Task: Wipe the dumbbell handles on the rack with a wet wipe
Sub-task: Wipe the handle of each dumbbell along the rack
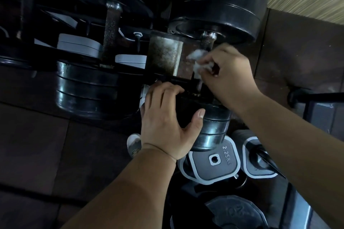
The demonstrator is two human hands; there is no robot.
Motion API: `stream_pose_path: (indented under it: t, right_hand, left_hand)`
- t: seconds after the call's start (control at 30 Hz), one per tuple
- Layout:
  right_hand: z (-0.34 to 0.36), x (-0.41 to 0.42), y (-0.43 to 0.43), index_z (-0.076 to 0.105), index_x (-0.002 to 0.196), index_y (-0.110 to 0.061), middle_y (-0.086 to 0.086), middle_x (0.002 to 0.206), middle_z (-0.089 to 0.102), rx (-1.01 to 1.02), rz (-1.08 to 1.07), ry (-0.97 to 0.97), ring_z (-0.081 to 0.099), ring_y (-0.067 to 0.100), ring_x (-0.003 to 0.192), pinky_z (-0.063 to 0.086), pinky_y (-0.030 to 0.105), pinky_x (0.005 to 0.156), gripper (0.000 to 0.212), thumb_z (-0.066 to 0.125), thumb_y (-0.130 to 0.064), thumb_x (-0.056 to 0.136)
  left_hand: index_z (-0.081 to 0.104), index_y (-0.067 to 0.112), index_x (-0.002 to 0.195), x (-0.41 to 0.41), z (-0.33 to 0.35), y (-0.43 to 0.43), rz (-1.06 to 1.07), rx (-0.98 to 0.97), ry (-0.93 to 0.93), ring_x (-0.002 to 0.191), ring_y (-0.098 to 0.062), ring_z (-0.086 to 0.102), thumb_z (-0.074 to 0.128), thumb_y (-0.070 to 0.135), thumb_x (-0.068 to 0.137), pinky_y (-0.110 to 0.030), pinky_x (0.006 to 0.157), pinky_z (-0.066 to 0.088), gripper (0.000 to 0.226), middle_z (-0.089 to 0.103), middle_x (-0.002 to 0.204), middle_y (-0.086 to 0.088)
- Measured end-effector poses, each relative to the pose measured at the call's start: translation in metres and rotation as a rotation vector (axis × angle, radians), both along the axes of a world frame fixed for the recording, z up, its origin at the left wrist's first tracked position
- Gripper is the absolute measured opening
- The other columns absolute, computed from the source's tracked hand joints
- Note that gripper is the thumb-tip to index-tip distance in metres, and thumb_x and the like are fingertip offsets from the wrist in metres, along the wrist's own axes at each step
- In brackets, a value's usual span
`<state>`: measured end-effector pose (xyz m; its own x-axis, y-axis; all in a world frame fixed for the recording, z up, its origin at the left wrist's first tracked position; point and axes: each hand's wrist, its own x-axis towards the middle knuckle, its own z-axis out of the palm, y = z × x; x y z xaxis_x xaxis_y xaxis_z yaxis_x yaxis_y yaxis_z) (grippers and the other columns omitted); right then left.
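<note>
A large black dumbbell (221, 5) lies on the rack at the right, its knurled metal handle (207, 42) running toward me. My right hand (227, 74) pinches a crumpled white wet wipe (198, 59) against the lower part of that handle. My left hand (165, 119) rests on the dumbbell's near head (212, 130), fingers spread over its top and thumb along its side. A second dumbbell with a knurled handle (110, 29) lies to the left on the same rack.
A black rack rail (167, 79) crosses under the handles, with a worn metal post (163, 54) between the dumbbells. Grey-rimmed 2.25 kg plates (214, 160) stand below, with more plates lower down. A shoe (134, 144) shows on the dark rubber floor.
</note>
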<state>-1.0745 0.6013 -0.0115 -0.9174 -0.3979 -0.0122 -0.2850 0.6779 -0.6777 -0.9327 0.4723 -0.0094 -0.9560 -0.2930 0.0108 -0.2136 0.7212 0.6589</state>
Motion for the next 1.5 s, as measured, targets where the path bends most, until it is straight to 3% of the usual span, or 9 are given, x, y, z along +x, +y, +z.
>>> stream_pose_path:
  t: [0.1, 0.2, 0.3, 0.57, 0.73, 0.93, 1.1, 1.33, 1.5]
  right_hand:
    - [0.009, 0.001, 0.010, 0.076, 0.093, -0.020, 0.000, 0.094, 0.066, 0.057, 0.048, -0.139, 0.056, 0.006, 0.081, 0.037, 0.002, 0.072, 0.017, 0.080, -0.016, 0.077]
    - [0.012, -0.015, 0.007, 0.074, 0.092, -0.023, -0.005, 0.092, 0.068, -0.038, -0.166, -0.190, 0.061, 0.002, 0.074, 0.041, 0.003, 0.062, 0.014, 0.074, -0.012, 0.083]
    - [0.007, -0.019, 0.004, 0.071, 0.090, -0.025, -0.002, 0.086, 0.072, -0.185, -0.348, -0.280, 0.070, 0.009, 0.074, 0.059, 0.024, 0.069, 0.014, 0.074, -0.012, 0.086]
    - [0.013, -0.006, 0.010, 0.071, 0.085, -0.006, 0.023, 0.086, 0.072, -0.210, -0.223, -0.609, 0.073, 0.028, 0.069, 0.063, 0.035, 0.068, 0.012, 0.081, -0.002, 0.080]
    - [0.008, -0.008, -0.001, 0.073, 0.087, -0.008, 0.014, 0.091, 0.074, -0.311, -0.416, -0.477, 0.074, 0.026, 0.074, 0.064, 0.039, 0.066, 0.010, 0.080, -0.005, 0.080]
    - [0.028, 0.008, -0.007, 0.080, 0.092, -0.020, -0.004, 0.088, 0.075, 0.155, -0.035, -0.323, 0.064, 0.005, 0.069, 0.056, 0.030, 0.080, 0.015, 0.083, -0.023, 0.077]
    - [0.053, 0.007, -0.028, 0.078, 0.090, -0.012, -0.002, 0.089, 0.071, 0.155, -0.120, -0.036, 0.065, 0.015, 0.082, 0.051, 0.030, 0.077, 0.011, 0.076, -0.020, 0.083]
    - [0.089, 0.027, -0.074, 0.078, 0.089, -0.020, -0.010, 0.083, 0.063, 0.114, -0.036, -0.040, 0.057, 0.005, 0.073, 0.042, 0.012, 0.070, 0.007, 0.078, -0.022, 0.082]
    - [0.091, 0.023, -0.122, 0.077, 0.089, -0.021, -0.018, 0.083, 0.061, -0.029, -0.106, -0.042, 0.060, -0.001, 0.075, 0.035, -0.002, 0.069, 0.009, 0.079, -0.019, 0.081]
  left_hand:
    - [0.063, 0.008, 0.121, 0.000, 0.001, 0.000, 0.003, 0.002, -0.003, 0.126, -0.032, 0.053, 0.054, 0.057, 0.088, -0.053, 0.101, 0.045, 0.059, 0.060, 0.127, -0.006]
    - [0.063, 0.008, 0.121, 0.000, 0.000, 0.001, 0.006, 0.001, -0.007, 0.127, -0.032, 0.053, 0.053, 0.058, 0.089, -0.054, 0.100, 0.045, 0.060, 0.060, 0.128, -0.007]
    - [0.062, 0.008, 0.121, 0.001, 0.000, 0.000, 0.001, -0.004, -0.007, 0.125, -0.032, 0.054, 0.054, 0.058, 0.089, -0.054, 0.100, 0.045, 0.060, 0.059, 0.128, -0.007]
    - [0.061, 0.009, 0.122, 0.001, 0.001, 0.002, 0.013, 0.015, 0.004, 0.126, -0.031, 0.053, 0.056, 0.055, 0.087, -0.055, 0.099, 0.047, 0.059, 0.058, 0.129, -0.007]
    - [0.061, 0.011, 0.123, 0.001, -0.002, 0.001, 0.020, 0.032, -0.016, 0.130, -0.029, 0.051, 0.056, 0.057, 0.086, -0.054, 0.104, 0.045, 0.059, 0.058, 0.130, -0.005]
    - [0.064, 0.015, 0.120, 0.001, 0.001, 0.002, 0.052, 0.051, 0.003, 0.128, -0.027, 0.051, 0.056, 0.059, 0.084, -0.051, 0.105, 0.045, 0.058, 0.060, 0.128, -0.001]
    - [0.063, 0.018, 0.115, 0.000, 0.007, -0.001, 0.073, 0.068, 0.012, 0.120, -0.026, 0.052, 0.055, 0.060, 0.081, -0.043, 0.099, 0.043, 0.054, 0.059, 0.123, 0.000]
    - [0.056, 0.024, 0.126, -0.006, 0.023, -0.013, 0.007, 0.217, -0.145, 0.123, -0.021, 0.049, 0.055, 0.061, 0.083, -0.046, 0.106, 0.045, 0.057, 0.051, 0.127, 0.003]
    - [0.065, 0.018, 0.118, 0.008, 0.041, -0.086, 0.105, 0.005, 0.193, 0.125, -0.024, 0.053, 0.055, 0.043, 0.091, -0.044, 0.107, 0.042, 0.038, 0.057, 0.130, -0.002]
